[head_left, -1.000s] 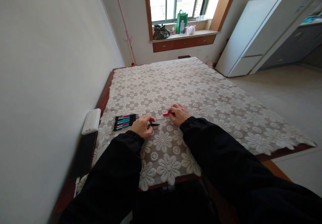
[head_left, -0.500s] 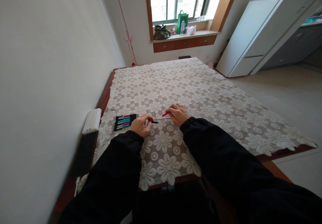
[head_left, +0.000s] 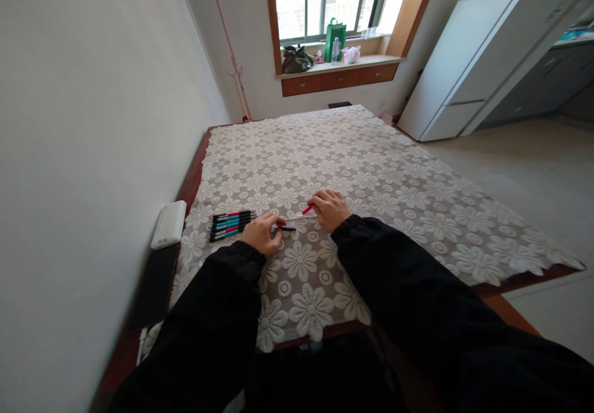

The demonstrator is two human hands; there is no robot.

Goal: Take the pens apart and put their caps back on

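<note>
My left hand (head_left: 260,232) rests on the lace tablecloth (head_left: 371,178) and pinches a thin black pen part (head_left: 286,229) that points to the right. My right hand (head_left: 329,209) is a little to the right and holds a red pen piece (head_left: 307,209), tilted up to the left. The two pieces lie close together between the hands, with a thin pale rod (head_left: 299,217) between them. Left of my left hand lies a neat row of several pens (head_left: 231,224) with black, red and teal barrels.
A white box (head_left: 169,223) and a dark flat slab (head_left: 154,284) lie by the wall at the table's left edge. Beyond the table are a windowsill with bags (head_left: 335,40) and a white fridge (head_left: 468,60) at the right.
The red piece in my right hand has tilted from lying nearly flat to pointing up-left. The black part in my left hand has shifted only slightly. The row of pens has not moved.
</note>
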